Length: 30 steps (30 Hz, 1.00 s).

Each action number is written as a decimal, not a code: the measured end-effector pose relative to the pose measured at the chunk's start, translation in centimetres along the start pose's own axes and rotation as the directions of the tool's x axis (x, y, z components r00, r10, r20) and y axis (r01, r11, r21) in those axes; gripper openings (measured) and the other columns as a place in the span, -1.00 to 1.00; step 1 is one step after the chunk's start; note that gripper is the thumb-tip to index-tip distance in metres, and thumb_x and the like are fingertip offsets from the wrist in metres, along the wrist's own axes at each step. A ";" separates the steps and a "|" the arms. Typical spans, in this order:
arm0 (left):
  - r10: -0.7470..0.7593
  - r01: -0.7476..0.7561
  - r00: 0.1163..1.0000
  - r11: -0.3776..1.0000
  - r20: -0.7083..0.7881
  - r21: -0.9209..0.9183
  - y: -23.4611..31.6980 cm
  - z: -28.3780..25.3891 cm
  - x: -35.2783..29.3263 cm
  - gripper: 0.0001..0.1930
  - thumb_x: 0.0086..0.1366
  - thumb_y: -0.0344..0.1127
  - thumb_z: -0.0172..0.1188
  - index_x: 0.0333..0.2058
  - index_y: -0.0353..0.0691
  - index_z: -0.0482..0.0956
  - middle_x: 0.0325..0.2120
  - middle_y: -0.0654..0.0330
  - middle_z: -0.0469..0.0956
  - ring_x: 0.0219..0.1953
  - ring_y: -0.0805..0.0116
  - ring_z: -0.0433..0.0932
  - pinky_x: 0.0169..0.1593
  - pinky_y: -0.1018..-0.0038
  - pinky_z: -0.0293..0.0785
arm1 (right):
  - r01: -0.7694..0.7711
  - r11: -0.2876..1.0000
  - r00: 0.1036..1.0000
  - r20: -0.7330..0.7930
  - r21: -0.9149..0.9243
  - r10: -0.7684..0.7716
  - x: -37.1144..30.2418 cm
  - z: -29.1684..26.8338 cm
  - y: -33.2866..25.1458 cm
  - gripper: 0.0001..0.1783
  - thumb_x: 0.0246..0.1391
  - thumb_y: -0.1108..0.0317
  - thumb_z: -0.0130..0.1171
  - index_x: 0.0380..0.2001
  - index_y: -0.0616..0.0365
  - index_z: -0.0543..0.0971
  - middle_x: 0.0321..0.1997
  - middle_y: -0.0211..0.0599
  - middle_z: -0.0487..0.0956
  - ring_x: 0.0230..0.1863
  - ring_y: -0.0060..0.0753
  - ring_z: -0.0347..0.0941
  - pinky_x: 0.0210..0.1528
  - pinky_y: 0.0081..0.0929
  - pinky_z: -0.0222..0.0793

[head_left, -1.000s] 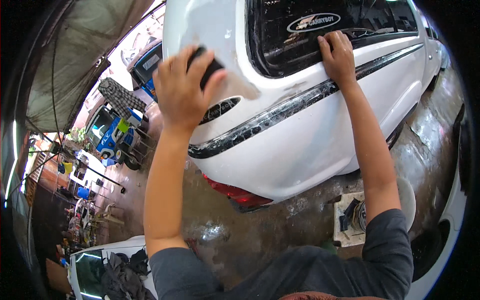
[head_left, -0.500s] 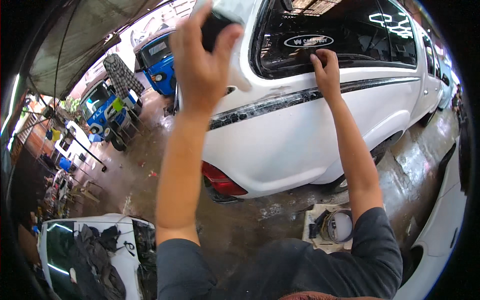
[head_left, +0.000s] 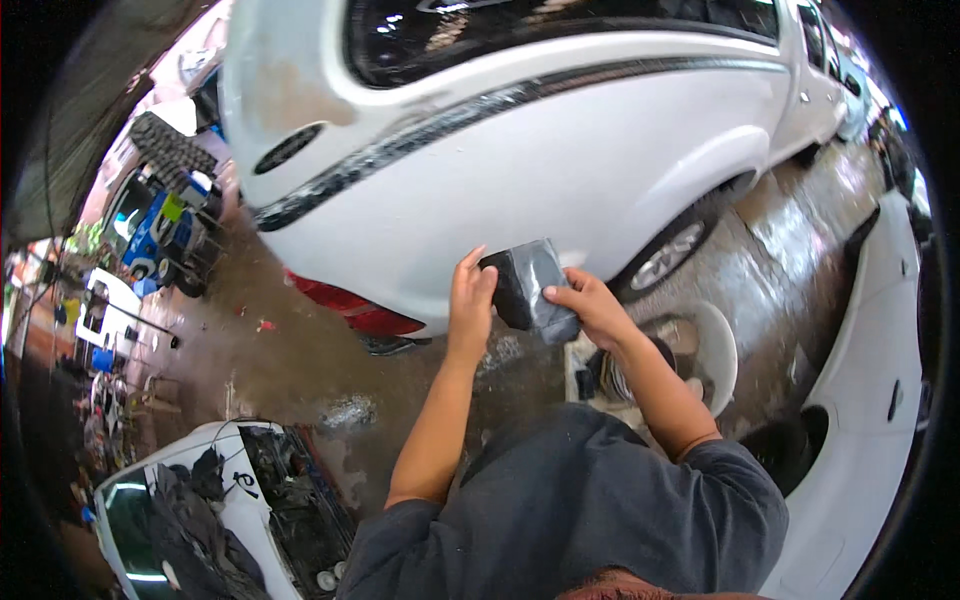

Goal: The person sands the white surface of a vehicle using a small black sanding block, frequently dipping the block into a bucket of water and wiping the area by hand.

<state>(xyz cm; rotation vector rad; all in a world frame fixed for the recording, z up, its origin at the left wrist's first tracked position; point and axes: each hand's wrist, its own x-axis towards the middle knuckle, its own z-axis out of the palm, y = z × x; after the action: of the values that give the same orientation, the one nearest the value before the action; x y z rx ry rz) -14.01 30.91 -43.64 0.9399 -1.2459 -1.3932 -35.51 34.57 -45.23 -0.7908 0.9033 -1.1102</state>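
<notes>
In front of my chest both hands hold a dark block with a glossy grey face, which looks like wet sandpaper wrapped over a sanding block [head_left: 532, 288]. My left hand [head_left: 470, 305] grips its left edge, thumb on the near face. My right hand [head_left: 592, 308] pinches its right side, thumb lying across the grey face. Beyond them stands the white pickup [head_left: 540, 160], apart from the block. Its rear corner has a dull, brownish sanded-looking patch [head_left: 305, 95], and a patchy black stripe [head_left: 440, 125] runs along its side.
Below my right forearm, a white bucket [head_left: 722, 350] stands on the wet floor [head_left: 290, 370]. The red tail light [head_left: 350, 305] is at the pickup's rear. Another white car [head_left: 870, 330] flanks me on the right. At lower left lies a white vehicle panel [head_left: 235, 480] with dark cloth [head_left: 195, 530].
Both hands have come down from the pickup to chest height. The block, earlier in my left hand by the rear corner, is now held by both hands. The view has tilted downward.
</notes>
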 end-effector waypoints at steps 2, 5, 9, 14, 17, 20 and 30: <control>-0.129 0.136 0.990 0.981 0.063 -0.136 -1.8 0.6 -1.4 -0.45 0.60 -0.12 0.07 0.42 -0.16 0.20 0.16 -0.01 0.51 0.11 0.30 0.57 0.09 0.29 0.60 | -0.041 0.984 0.993 -0.100 0.172 0.059 -2.4 -2.7 -0.1 -0.48 0.25 0.34 0.33 0.20 0.29 0.45 -0.08 -0.21 0.66 -0.13 -0.38 0.67 -0.09 -0.41 0.65; -0.241 0.271 0.960 0.925 0.142 -0.266 -3.8 2.0 -2.9 -0.48 0.58 -0.38 0.02 0.44 -0.25 0.19 0.13 -0.01 0.48 0.07 0.27 0.58 0.04 0.31 0.64 | -0.053 0.961 0.984 -0.152 0.272 0.098 -4.4 -6.6 2.6 -0.43 0.28 0.35 0.28 0.28 0.22 0.35 -0.03 -0.15 0.63 -0.11 -0.29 0.67 -0.16 -0.21 0.72; -0.029 -0.027 0.928 0.989 0.371 0.145 -8.1 3.5 -3.5 -0.32 0.33 -0.68 0.02 0.39 0.00 0.42 0.43 -0.04 0.18 0.30 0.12 0.40 0.18 0.24 0.56 | -0.130 0.904 0.972 -0.129 0.408 0.198 -6.8 -9.6 3.5 -0.46 0.32 0.28 0.26 0.28 0.11 0.34 0.04 -0.13 0.60 -0.10 -0.22 0.67 -0.27 -0.01 0.74; 0.215 -0.487 0.845 0.689 0.490 0.536 -8.0 8.2 -3.6 -0.24 0.21 -0.71 0.08 0.29 0.26 0.58 0.53 -0.06 0.01 0.46 -0.21 0.17 0.44 0.06 0.27 | -0.197 0.873 0.959 -0.097 0.447 0.266 -7.7 -13.4 4.3 -0.55 0.41 0.12 0.18 0.21 0.08 0.40 -0.03 -0.21 0.65 -0.18 -0.24 0.69 -0.29 -0.06 0.72; 0.309 -0.671 0.741 0.375 0.596 0.639 -8.2 9.4 -2.9 -0.30 0.18 -0.73 0.08 0.21 0.14 0.66 0.54 -0.13 0.02 0.55 -0.14 0.06 0.52 0.09 0.10 | -0.244 0.876 0.959 -0.033 0.416 0.283 -7.4 -15.5 5.0 -0.46 0.44 -0.14 0.05 0.13 0.12 0.48 -0.11 -0.23 0.69 -0.28 -0.28 0.68 -0.31 -0.21 0.68; 0.182 -0.638 0.763 0.369 0.621 0.676 -9.2 10.3 -2.5 -0.50 0.34 -0.61 0.12 0.19 -0.04 0.67 0.51 -0.15 0.14 0.52 0.02 0.17 0.48 0.20 0.17 | -0.294 0.898 0.949 -0.009 0.327 0.314 -7.7 -17.6 5.7 -0.35 0.46 -0.26 -0.06 0.15 0.13 0.50 -0.16 -0.24 0.70 -0.33 -0.32 0.68 -0.35 -0.31 0.65; -0.423 0.420 0.906 0.899 0.004 -0.125 -14.5 10.8 -1.0 -0.53 0.60 -0.25 0.05 0.37 -0.30 0.35 0.06 0.18 0.59 0.04 0.49 0.55 0.01 0.48 0.51 | 0.166 0.674 0.921 -0.132 -0.720 -0.367 -10.4 -16.5 2.6 -0.29 0.31 0.15 0.16 0.43 0.23 0.30 0.25 0.01 0.49 0.26 -0.05 0.43 0.35 -0.19 0.28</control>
<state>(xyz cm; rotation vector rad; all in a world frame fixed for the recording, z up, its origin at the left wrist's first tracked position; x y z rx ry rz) -26.75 33.64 -56.14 1.1830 -0.9555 -1.7686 -51.27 43.87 -52.43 -1.4686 1.5234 -1.1466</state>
